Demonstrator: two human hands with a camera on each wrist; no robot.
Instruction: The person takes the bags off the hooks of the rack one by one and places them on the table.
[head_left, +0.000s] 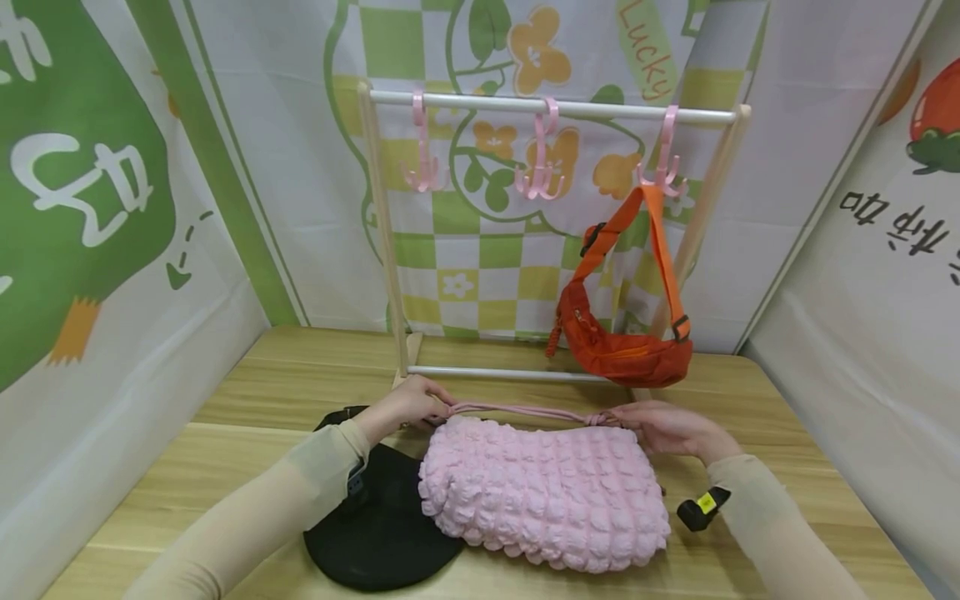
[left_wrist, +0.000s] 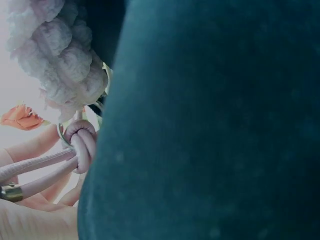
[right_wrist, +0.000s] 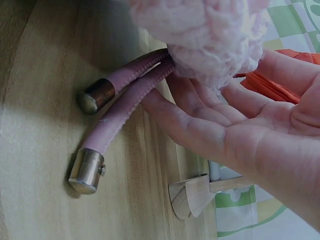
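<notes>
A pink puffy handbag (head_left: 547, 492) is on the table in the head view, its thin pink strap (head_left: 517, 409) running along the top edge. My left hand (head_left: 411, 402) grips the strap at the bag's upper left corner; the left wrist view shows a knot (left_wrist: 84, 145) and a metal ring there, beside the fingers. At the upper right corner, my right hand (head_left: 671, 429) holds the bag with its fingers behind the corner. Two strap ends (right_wrist: 117, 117) with metal tips hang beside those fingers in the right wrist view. A black cap (head_left: 382, 542) lies partly under my left forearm.
Behind the bag stands a rack with a white top rail (head_left: 480, 102) and wooden legs. Three pink hooks hang from it, including a middle hook (head_left: 540, 158). An orange waist bag (head_left: 630, 354) hangs from the right one. Printed cloth walls surround the wooden table (head_left: 247, 392).
</notes>
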